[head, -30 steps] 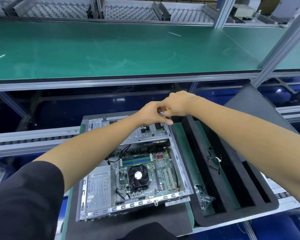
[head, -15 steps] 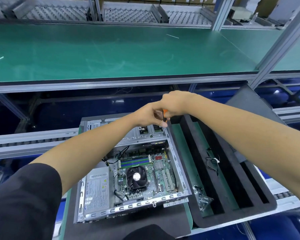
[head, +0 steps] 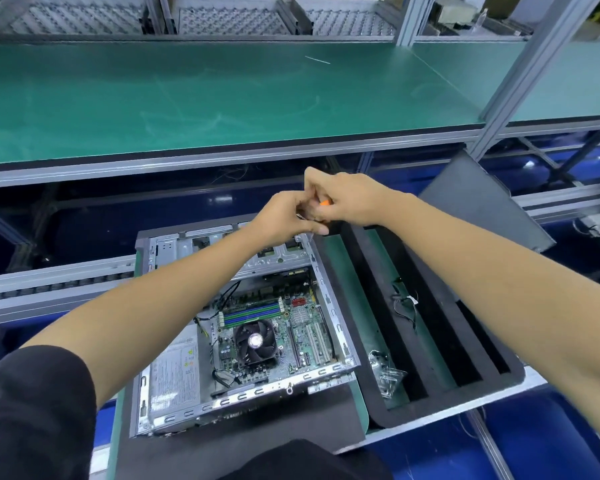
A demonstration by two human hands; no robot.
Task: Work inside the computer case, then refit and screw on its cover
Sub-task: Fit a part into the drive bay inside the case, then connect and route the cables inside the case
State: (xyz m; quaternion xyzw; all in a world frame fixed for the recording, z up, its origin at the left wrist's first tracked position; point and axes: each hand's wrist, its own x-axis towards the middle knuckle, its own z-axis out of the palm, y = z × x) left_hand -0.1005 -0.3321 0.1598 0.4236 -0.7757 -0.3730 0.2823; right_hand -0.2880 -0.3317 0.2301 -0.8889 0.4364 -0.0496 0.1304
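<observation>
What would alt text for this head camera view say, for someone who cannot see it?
Two bare hands, left hand and right hand, meet over the far edge of an open computer case, the right gripping an orange-handled tool. The motherboard fan shows inside; a black foam tray lies to the right.

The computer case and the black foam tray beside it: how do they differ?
The case is shiny metal, open-topped, packed with a circuit board and fan; the tray is matte black foam. The case has one big cavity; the tray has long slots, holding only loose wires and a clear bag. Both lie flat, side by side.
</observation>
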